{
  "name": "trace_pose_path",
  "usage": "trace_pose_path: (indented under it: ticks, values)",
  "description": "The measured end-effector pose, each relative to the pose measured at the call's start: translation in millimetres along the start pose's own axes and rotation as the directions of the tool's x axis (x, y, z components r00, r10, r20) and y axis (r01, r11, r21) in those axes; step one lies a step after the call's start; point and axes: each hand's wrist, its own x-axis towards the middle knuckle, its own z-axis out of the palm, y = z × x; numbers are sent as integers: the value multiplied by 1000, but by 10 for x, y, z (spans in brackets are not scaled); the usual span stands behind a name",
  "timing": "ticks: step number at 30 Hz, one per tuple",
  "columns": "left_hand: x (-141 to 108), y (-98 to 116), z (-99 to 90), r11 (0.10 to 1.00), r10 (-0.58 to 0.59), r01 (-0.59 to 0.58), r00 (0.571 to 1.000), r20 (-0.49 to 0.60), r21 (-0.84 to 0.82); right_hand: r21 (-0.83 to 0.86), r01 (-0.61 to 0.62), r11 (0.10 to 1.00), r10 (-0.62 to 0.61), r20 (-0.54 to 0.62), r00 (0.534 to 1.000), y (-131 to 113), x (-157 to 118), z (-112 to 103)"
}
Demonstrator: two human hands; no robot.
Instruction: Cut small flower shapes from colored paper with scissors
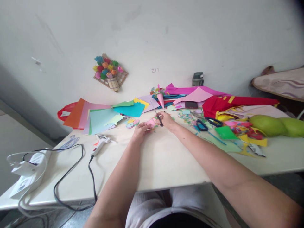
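At the middle of the table, my left hand (141,130) pinches a small pink paper piece (151,123) between closed fingers. Just right of it, my right hand (166,121) is closed round dark-handled scissors (159,119), their blades pointing up and away to the left. Small paper scraps lie under and around both hands. Left of the pink piece are round paper cutouts (132,123) in several colours. Beyond my hands stands a pink paper cone (160,99) with small colourful pieces at its top.
A glue gun (101,146) with a black cable lies left, near a white power strip (30,174). Coloured sheets (102,120) spread at the back left. Blue-handled scissors (201,125), a green piece (225,132), red cloth (213,106) and a green cushion-like object (273,125) are right.
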Motion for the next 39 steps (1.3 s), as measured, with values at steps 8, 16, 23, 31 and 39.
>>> trace_pose_path:
  ticks: [8,16,23,31,39]
  values:
    - [46,-18,-37,994,85,-88,995,-44,-66,-46,-19,999,23,88,996,13,-40,1]
    - [58,2,-67,990,56,-73,989,-140,-119,-119,-118,986,145,252,957,-28,-59,-95]
    - [15,55,-51,969,68,-105,984,-167,-222,-208,-98,973,175,394,902,-39,-74,-182]
    - [60,36,-82,953,32,-87,981,-189,-292,-312,-20,950,171,467,868,8,-68,-193]
    - [68,20,-77,945,10,-68,984,-180,-319,-374,4,928,177,447,877,20,-61,-161]
